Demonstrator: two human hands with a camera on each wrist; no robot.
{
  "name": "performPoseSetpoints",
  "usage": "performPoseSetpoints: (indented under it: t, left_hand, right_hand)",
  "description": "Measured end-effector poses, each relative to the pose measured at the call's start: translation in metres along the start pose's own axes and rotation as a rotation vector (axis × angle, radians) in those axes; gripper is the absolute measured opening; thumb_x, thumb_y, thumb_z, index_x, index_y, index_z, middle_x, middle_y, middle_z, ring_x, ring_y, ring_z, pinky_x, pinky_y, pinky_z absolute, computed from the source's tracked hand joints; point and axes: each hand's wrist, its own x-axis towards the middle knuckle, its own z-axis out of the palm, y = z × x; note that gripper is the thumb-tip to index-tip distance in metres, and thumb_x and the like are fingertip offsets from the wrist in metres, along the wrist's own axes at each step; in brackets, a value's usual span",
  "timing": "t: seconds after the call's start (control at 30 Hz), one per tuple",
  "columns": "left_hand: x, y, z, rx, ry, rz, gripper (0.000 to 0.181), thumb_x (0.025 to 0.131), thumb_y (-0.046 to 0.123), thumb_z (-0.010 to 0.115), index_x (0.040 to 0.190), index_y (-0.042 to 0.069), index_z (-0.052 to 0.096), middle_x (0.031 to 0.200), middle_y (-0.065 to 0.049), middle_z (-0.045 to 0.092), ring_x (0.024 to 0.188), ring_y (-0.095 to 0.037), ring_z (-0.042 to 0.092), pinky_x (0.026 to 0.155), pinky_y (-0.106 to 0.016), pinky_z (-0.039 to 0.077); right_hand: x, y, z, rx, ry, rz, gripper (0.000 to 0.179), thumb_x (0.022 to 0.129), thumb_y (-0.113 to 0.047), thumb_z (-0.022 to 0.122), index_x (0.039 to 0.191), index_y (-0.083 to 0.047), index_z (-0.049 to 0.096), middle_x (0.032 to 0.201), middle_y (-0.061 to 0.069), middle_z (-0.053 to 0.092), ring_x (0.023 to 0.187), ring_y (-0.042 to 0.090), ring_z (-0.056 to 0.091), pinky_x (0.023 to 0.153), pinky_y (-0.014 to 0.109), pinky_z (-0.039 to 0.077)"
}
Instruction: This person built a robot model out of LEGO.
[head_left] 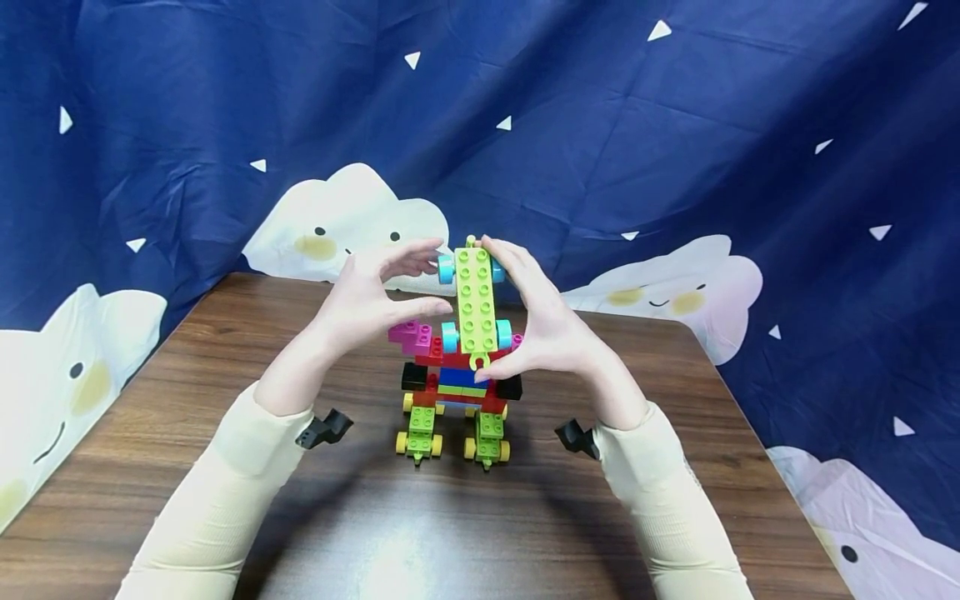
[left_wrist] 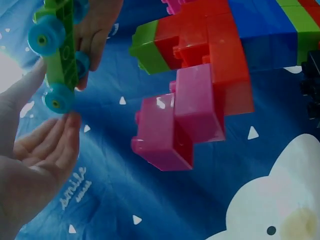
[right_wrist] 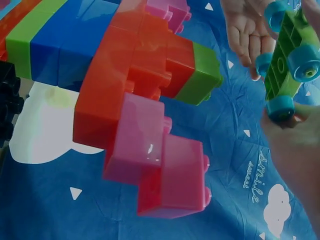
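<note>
My right hand (head_left: pixel 551 321) holds a lime-green toy car base (head_left: pixel 476 300) with light-blue wheels, thumb at its lower end and fingers at its top. The studded face is toward the head camera. My left hand (head_left: pixel 367 296) is beside it, fingers and thumb spread around the left wheels; whether they touch is hard to tell. Behind and below stands a figure of toy building bricks (head_left: pixel 457 387), partly hidden by the car base and right hand. In the right wrist view its pink bricks (right_wrist: pixel 157 155), red bricks (right_wrist: pixel 100 115) and blue bricks (right_wrist: pixel 75 45) show.
The brick figure stands on lime feet (head_left: pixel 420 433) with yellow wheels, on a brown wooden table (head_left: pixel 345 508). Black bricks (head_left: pixel 415 377) stick out at its sides. A blue cloth (head_left: pixel 480 108) with white clouds hangs behind the table.
</note>
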Motion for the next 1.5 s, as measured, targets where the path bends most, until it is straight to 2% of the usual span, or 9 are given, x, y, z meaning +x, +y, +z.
performPoseSetpoints:
  t: [0.13,0.37,0.53,0.8,1.07,1.17,1.27,1.37,1.5]
  left_hand:
    - [-0.002,0.003,-0.001,-0.028,0.055,-0.015,0.065,0.079,0.019,0.082,0.138,0.012,0.055,0.136,-0.005,0.060,0.124,-0.018,0.057,0.108,-0.039,0.044]
    - [-0.007,0.009,0.006,-0.051,0.055,0.003,0.078,0.072,0.016,0.087,0.141,0.011,0.051,0.138,-0.004,0.058,0.127,-0.015,0.053,0.110,-0.037,0.042]
    - [-0.008,0.012,0.016,-0.035,0.032,0.042,0.079,0.071,0.017,0.088,0.141,0.009,0.051,0.138,-0.006,0.058,0.124,-0.017,0.056,0.106,-0.038,0.045]
    - [-0.008,0.013,0.026,-0.002,0.002,0.021,0.072,0.075,0.022,0.085,0.139,0.009,0.054,0.137,-0.005,0.060,0.116,-0.019,0.062,0.099,-0.040,0.050]
    - [-0.008,0.014,0.029,-0.035,-0.022,-0.004,0.067,0.078,0.024,0.082,0.137,0.011,0.056,0.135,-0.002,0.061,0.096,-0.014,0.063,0.073,-0.031,0.059]
    - [-0.007,0.015,0.030,-0.043,-0.022,-0.014,0.066,0.078,0.024,0.083,0.137,0.011,0.056,0.133,-0.002,0.062,0.094,-0.013,0.064,0.075,-0.027,0.058]
    - [-0.005,0.015,0.030,-0.057,-0.023,-0.024,0.065,0.078,0.023,0.083,0.137,0.010,0.057,0.131,-0.003,0.063,0.092,-0.013,0.066,0.075,-0.027,0.058]
    - [-0.005,0.014,0.029,-0.071,-0.027,-0.032,0.065,0.078,0.022,0.083,0.137,0.010,0.057,0.130,-0.004,0.064,0.089,-0.014,0.066,0.073,-0.030,0.059]
    - [-0.004,0.012,0.026,-0.079,-0.037,-0.030,0.065,0.078,0.019,0.083,0.136,0.010,0.057,0.127,-0.004,0.064,0.086,-0.016,0.065,0.070,-0.033,0.060]
  right_hand:
    - [0.001,-0.001,0.001,-0.022,0.063,0.040,0.127,0.061,-0.064,0.082,0.153,-0.001,0.021,0.155,0.015,0.029,0.140,0.025,0.029,0.117,0.048,0.029]
    - [0.001,-0.007,0.006,-0.091,0.211,0.154,0.134,0.046,-0.019,0.100,0.153,-0.001,0.021,0.154,0.016,0.029,0.141,0.024,0.030,0.117,0.048,0.029]
    - [0.002,-0.012,0.014,-0.132,0.306,0.217,0.130,0.050,-0.018,0.098,0.153,-0.002,0.021,0.153,0.017,0.029,0.140,0.025,0.030,0.116,0.047,0.030]
    - [0.002,-0.018,0.026,-0.118,0.366,0.271,0.123,0.057,-0.017,0.095,0.152,0.002,0.020,0.152,0.020,0.029,0.137,0.028,0.032,0.114,0.047,0.033]
    - [0.002,-0.019,0.031,-0.126,0.377,0.247,0.123,0.056,-0.016,0.096,0.151,0.004,0.021,0.151,0.021,0.029,0.137,0.029,0.032,0.114,0.046,0.033]
    - [0.002,-0.019,0.031,-0.123,0.379,0.246,0.124,0.056,-0.018,0.096,0.152,0.003,0.020,0.152,0.021,0.028,0.137,0.029,0.032,0.114,0.046,0.033]
    - [0.001,-0.019,0.031,-0.108,0.366,0.250,0.129,0.058,-0.045,0.092,0.153,0.002,0.018,0.153,0.020,0.027,0.139,0.028,0.031,0.115,0.045,0.032]
    - [0.000,-0.018,0.029,-0.070,0.348,0.249,0.134,0.055,-0.069,0.075,0.154,-0.001,0.017,0.155,0.018,0.025,0.141,0.026,0.028,0.117,0.044,0.030]
    - [-0.003,-0.016,0.025,0.027,0.329,0.225,0.132,0.055,-0.074,0.068,0.155,-0.003,0.017,0.156,0.016,0.023,0.143,0.024,0.026,0.119,0.042,0.028]
